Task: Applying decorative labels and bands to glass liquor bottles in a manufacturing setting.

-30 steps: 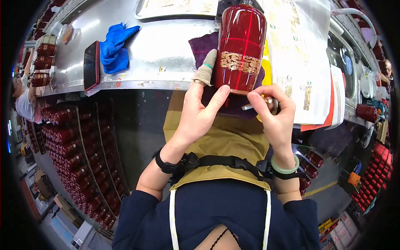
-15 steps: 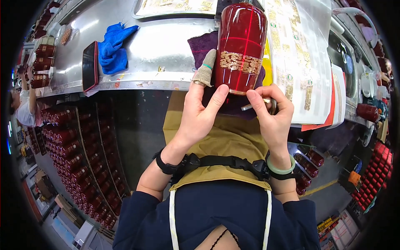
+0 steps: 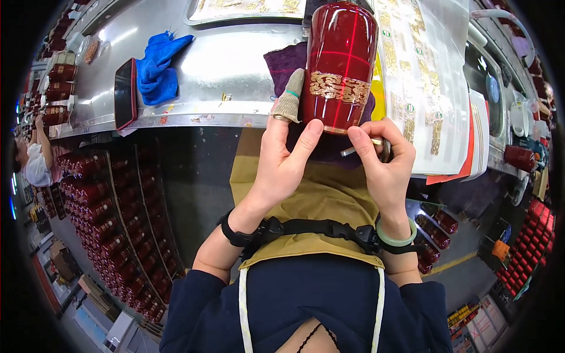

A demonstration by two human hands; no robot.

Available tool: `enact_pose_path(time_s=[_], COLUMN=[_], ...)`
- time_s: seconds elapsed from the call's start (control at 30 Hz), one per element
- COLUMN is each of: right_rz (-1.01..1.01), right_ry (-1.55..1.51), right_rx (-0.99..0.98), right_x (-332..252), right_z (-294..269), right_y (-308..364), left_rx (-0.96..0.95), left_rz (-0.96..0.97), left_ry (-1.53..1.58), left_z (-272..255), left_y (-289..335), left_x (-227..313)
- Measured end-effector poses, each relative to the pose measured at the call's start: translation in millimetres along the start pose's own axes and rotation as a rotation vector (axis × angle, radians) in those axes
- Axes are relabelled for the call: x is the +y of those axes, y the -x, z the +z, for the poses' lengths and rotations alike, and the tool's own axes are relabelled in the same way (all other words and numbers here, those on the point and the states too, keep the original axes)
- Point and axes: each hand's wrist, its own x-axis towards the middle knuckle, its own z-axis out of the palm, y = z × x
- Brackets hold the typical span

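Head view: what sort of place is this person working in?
Likely a decorating workshop or small factory. The left hand steadies a red cylinder with a gold band; sheets of gold decals lie on the metal bench, and rows of red cylinders fill the floor.

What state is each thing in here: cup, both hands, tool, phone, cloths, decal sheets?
Red cup: lying on the purple cloth, gold decal band on it, red laser cross over it.
Left hand: gripping the cup's near end, fabric cot on one finger.
Right hand: fingers closed on a small metal tool at the cup's rim.
Purple cloth: spread under the cup.
Phone: flat, screen dark.
Blue cloth: crumpled.
Decal sheets: lying flat.
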Motion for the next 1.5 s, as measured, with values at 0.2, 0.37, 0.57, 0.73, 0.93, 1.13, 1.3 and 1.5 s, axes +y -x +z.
enact_pose_path(time_s=[0.2,0.37,0.57,0.73,0.93,1.13,1.3,1.5], right_rz=[-0.006,-0.006,-0.01,-0.02,-0.04,-0.054,-0.047,-0.04], right_ry=[0.022,0.028,0.023,0.014,0.027,0.068,0.079,0.087], right_rx=[-0.002,0.01,0.003,-0.001,0.005,0.005,0.006,0.007], right_x=[0.2,-0.1,-0.3,-0.9,-3.1,-2.9,-1.8,-2.7], right_z=[0.3,0.5,0.3,0.7,1.6,1.6,0.8,1.0], right_y=[0.2,0.1,0.5,0.4,0.5,-1.0,-2.0,-1.9], left_rx=[-0.01,-0.006,0.002,-0.001,0.019,0.018,0.009,0.022], left_rz=[-0.006,-0.028,-0.029,-0.002,-0.018,-0.004,-0.019,-0.037], left_ry=[-0.005,0.054,0.057,-0.036,-0.026,-0.04,-0.036,0.122], left_z=[0.0,-0.6,0.3,1.7,3.4,5.6,7.0,1.6], left_y=[0.6,0.1,1.2,1.0,0.7,-0.4,-1.2,-0.8], left_x=[0.9,0.6,0.4,0.2,1.7,5.4,10.2,7.7])
